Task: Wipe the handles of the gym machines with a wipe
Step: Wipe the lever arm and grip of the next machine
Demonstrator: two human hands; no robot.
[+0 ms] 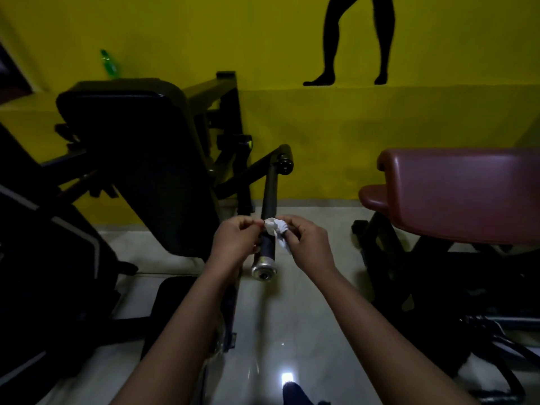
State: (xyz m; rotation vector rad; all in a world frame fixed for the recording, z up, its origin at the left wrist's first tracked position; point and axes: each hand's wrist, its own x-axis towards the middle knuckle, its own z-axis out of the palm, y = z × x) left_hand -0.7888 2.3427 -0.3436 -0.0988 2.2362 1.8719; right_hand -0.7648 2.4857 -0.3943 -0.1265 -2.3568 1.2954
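A black machine handle (269, 200) with a silver end cap (264, 270) points toward me at the centre. A small white wipe (276, 229) is draped over the handle near its lower end. My left hand (236, 241) pinches the wipe's left edge beside the handle. My right hand (306, 244) pinches the wipe's right side, with part of the wipe hanging below its fingers. Both hands have curled fingers.
A black padded machine seat (140, 147) stands to the left of the handle. A maroon padded bench (455, 194) stands at the right on a dark frame. A green bottle (109, 64) sits on a ledge of the yellow wall. The glossy floor (292, 331) lies below.
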